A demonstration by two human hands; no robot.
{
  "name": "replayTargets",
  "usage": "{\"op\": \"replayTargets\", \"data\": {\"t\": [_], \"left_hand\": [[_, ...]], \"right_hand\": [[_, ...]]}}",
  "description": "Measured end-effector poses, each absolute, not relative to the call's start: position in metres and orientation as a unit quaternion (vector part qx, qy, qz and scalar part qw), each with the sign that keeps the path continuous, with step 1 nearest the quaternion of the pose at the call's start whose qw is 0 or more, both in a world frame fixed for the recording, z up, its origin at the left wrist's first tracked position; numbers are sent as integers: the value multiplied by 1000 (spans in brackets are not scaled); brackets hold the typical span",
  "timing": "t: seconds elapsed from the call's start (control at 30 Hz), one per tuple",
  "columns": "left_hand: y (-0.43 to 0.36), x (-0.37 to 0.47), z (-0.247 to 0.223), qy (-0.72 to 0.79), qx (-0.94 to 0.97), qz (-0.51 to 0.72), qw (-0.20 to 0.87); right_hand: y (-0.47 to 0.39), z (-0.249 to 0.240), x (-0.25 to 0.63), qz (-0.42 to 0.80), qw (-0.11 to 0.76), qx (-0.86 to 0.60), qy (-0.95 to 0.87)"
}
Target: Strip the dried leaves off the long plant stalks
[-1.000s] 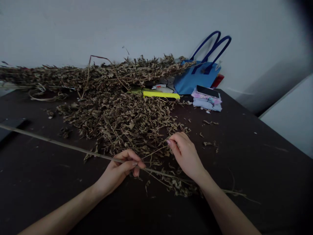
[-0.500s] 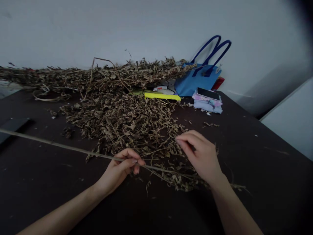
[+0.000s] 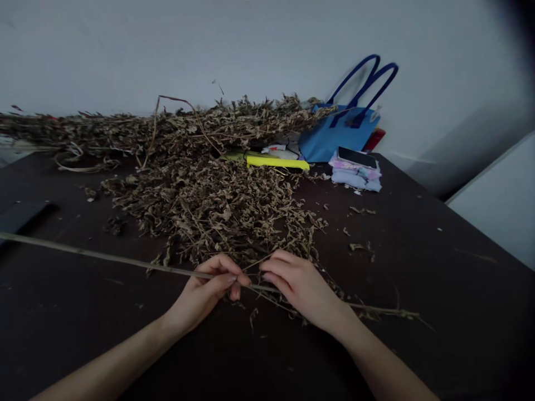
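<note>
A long dried stem (image 3: 125, 260) runs across the dark table (image 3: 104, 334) from the left edge to the right. My left hand (image 3: 215, 284) pinches it near its middle. Just to the right, my right hand (image 3: 295, 281) is closed over the stem's leafy side branches; its fingertips are together, and what they grip is too small to make out. Behind both hands spreads a pile of dried, curled leaves (image 3: 217, 206). Sparse leaves cling to the stem beyond my right hand.
Along the wall lies a big bundle of dried stalks (image 3: 125, 133). A blue bag (image 3: 324, 136), a yellow object (image 3: 278, 162) and a phone (image 3: 356, 157) on folded cloth (image 3: 355, 179) stand behind. A dark flat object (image 3: 20, 217) lies at left.
My right hand has moved left and a little down, close to my left hand. My left hand stays on the stem, whose left part has dipped slightly.
</note>
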State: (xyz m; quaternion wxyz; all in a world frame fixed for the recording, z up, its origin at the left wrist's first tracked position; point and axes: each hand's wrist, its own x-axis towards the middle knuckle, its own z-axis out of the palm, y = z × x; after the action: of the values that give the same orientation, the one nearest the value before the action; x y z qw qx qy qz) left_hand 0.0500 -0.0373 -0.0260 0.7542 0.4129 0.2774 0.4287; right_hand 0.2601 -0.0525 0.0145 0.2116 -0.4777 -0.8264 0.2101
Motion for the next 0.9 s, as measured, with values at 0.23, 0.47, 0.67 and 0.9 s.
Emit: {"op": "replayTargets", "data": {"t": [0.23, 0.47, 0.67, 0.9], "left_hand": [[-39, 51, -24, 273, 436, 417, 749], [-37, 50, -23, 274, 417, 434, 750], [-30, 45, -24, 285, 400, 441, 751], [-20, 39, -20, 302, 389, 469, 733]], "right_hand": [[-52, 11, 254, 164, 237, -498, -818], [-46, 12, 271, 69, 277, -572, -769], [-41, 15, 295, 45, 270, -599, -753], [-50, 36, 305, 74, 269, -539, -795]]}}
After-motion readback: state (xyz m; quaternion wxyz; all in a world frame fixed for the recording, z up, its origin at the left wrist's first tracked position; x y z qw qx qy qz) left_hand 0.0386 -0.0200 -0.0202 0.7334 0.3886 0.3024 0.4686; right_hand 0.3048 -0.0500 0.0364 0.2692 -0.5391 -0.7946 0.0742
